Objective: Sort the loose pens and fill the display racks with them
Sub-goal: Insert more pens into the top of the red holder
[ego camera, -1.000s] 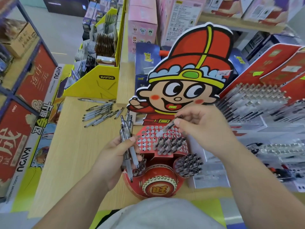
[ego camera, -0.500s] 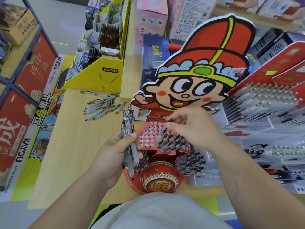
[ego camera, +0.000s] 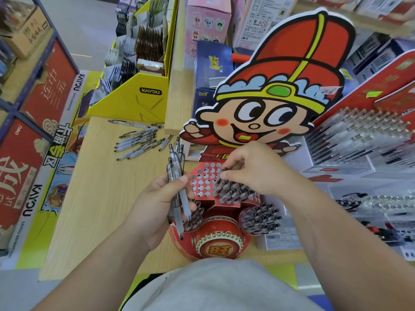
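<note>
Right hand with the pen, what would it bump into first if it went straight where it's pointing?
Most likely the red holed rack: the right hand pinches a pen aimed down at it, just beside the standing pens. Depth is unclear, so those might touch first.

The right hand (ego camera: 253,170), at the centre of the frame, has dropped from above the red perforated rack (ego camera: 203,184) down onto it. The pen (ego camera: 225,169) it pinches was slanted and mostly visible over the holes a second ago. Now only its dark top shows between the fingertips, beside the seated pens (ego camera: 233,191).
</note>
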A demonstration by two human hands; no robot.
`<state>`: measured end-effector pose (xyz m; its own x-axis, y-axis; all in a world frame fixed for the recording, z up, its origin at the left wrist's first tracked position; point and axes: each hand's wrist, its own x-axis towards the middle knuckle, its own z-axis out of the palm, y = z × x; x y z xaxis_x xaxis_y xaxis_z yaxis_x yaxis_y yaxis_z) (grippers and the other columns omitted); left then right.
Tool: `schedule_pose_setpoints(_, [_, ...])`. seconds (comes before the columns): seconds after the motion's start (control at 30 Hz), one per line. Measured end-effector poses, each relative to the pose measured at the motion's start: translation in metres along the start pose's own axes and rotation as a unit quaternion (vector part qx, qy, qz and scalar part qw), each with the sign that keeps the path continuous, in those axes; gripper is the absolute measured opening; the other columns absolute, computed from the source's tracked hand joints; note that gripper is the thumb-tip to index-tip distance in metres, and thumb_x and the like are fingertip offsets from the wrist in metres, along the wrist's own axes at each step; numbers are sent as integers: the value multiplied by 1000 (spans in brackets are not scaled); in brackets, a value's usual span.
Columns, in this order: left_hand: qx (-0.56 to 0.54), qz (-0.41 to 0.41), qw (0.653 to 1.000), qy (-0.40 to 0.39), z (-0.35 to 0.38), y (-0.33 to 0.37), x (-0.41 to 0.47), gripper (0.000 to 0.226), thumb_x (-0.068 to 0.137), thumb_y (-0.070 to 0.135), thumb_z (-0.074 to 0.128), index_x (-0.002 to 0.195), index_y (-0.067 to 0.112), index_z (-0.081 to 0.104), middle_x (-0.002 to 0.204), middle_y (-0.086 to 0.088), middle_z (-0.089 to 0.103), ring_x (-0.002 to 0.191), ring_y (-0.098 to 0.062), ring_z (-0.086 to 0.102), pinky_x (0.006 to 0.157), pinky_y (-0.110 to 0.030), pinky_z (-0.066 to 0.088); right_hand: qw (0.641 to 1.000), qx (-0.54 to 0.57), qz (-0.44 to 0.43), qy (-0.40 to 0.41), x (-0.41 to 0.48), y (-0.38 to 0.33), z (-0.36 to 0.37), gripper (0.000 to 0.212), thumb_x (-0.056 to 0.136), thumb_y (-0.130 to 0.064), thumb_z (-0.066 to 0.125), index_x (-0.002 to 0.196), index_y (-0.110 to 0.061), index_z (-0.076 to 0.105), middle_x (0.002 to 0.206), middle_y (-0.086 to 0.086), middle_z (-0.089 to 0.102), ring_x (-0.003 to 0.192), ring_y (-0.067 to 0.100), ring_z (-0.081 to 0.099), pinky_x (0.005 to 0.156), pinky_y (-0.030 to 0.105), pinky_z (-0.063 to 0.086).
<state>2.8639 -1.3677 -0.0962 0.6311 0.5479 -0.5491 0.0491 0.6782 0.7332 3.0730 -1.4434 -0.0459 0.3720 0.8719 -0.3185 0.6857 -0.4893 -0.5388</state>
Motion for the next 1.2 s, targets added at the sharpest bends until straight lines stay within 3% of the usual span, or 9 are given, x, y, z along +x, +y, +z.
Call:
schedule_pose_setpoints(0.33, [-6,7,1000,-14,0,1,-5,38,83,33,67,113,9,65,76,-9,63,61,-25,60,64,-36,46,998,-50,-17,-29,3,-2,-5,12,81,-34,82,90,-27,80,76,-17,69,73,-1,63,61,15,42])
schedule_pose_setpoints(0.6, [12,10,998,-63,1,3,-16,29,81,27,71,105,13,64,72,-9,59,53,-22,54,51,-30,49,998,-30,-16,-54,-5,0,-8,17,89,-39,72,101,-28,77,90,-15,72,85,0,65,80,27,55])
schedule_pose_setpoints(0.7, [34,12,997,-64,1,2,-19,27,81,26,72,105,14,65,71,-9,60,52,-20,52,50,-28,47,1000,16,-16,16,-15,-3,-11,18,92,-35,70,109,-29,74,92,-20,68,83,-8,61,74,11,48])
schedule_pose_setpoints(0.77, [48,15,996,-75,4,3,-21,28,81,26,72,106,14,66,71,-9,59,51,-20,52,48,-26,45,994,83,-17,71,-23,-9,-13,13,93,-32,69,105,-31,74,86,-17,69,78,-9,61,68,8,44])
schedule_pose_setpoints(0.9, [69,32,991,-111,13,5,-26,24,83,23,71,105,14,66,69,-9,58,48,-18,49,46,-24,43,967,253,-20,21,-35,-26,-11,8,94,-26,68,99,-30,73,88,-9,77,83,3,71,70,16,50])
schedule_pose_setpoints(1.03, [83,41,988,-125,22,9,-28,15,79,23,74,94,20,70,67,-8,58,45,-17,47,43,-24,42,959,275,-17,65,-39,-23,-5,11,93,-21,70,104,-21,72,83,-4,76,78,10,73,74,27,56])
schedule_pose_setpoints(1.13, [99,56,983,-144,30,13,-28,7,85,25,78,82,27,72,68,-9,59,44,-17,46,43,-23,40,943,329,0,49,-44,-17,-10,12,95,-19,66,105,-19,73,81,-3,76,74,10,71,65,20,49])
schedule_pose_setpoints(1.2, [100,62,981,-153,34,13,-28,5,84,27,76,84,25,72,68,-10,60,44,-16,46,43,-23,40,934,357,-8,22,-49,-13,-14,12,98,-16,62,101,-19,73,81,-2,75,74,8,67,65,18,49])
